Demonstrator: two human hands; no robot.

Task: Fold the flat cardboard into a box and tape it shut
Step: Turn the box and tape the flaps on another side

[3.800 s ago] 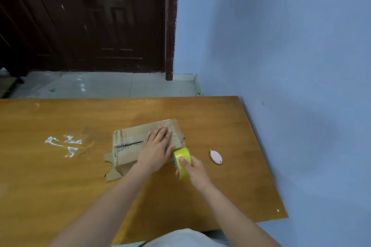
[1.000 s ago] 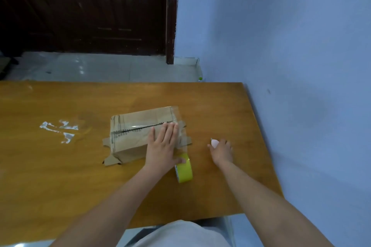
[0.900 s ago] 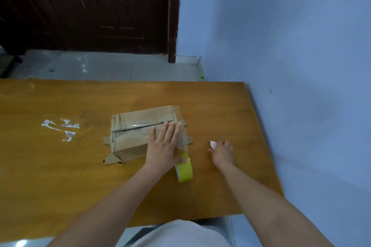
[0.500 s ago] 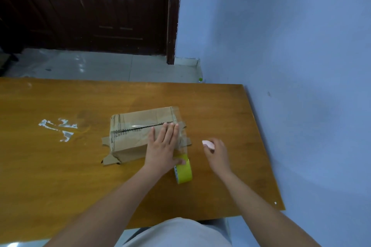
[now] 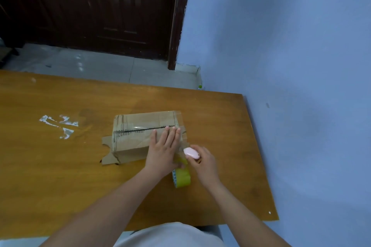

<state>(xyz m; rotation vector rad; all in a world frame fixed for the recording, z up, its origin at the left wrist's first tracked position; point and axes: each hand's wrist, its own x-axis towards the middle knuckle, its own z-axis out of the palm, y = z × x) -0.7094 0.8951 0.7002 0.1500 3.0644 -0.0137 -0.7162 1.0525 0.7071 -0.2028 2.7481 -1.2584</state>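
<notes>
A small brown cardboard box (image 5: 136, 132) lies on the wooden table (image 5: 60, 166), clear tape along its top seam and flaps sticking out at its left end. My left hand (image 5: 163, 148) presses flat on the box's right end, fingers spread. A clear tape strip runs from that end down to a yellow tape roll (image 5: 181, 176) standing on the table just below. My right hand (image 5: 202, 161) holds a small pink oval cutter (image 5: 191, 153) against the tape strip, right beside my left hand.
White tape scraps (image 5: 60, 124) are stuck to the table at the left. The table's right edge meets a blue wall (image 5: 301, 86). A dark wooden door (image 5: 100, 10) and a tiled floor lie beyond the far edge.
My right hand let go of the tape roll, picked up the pink cutter from the table at the right and brought it left to the tape strip. My left hand stayed on the box.
</notes>
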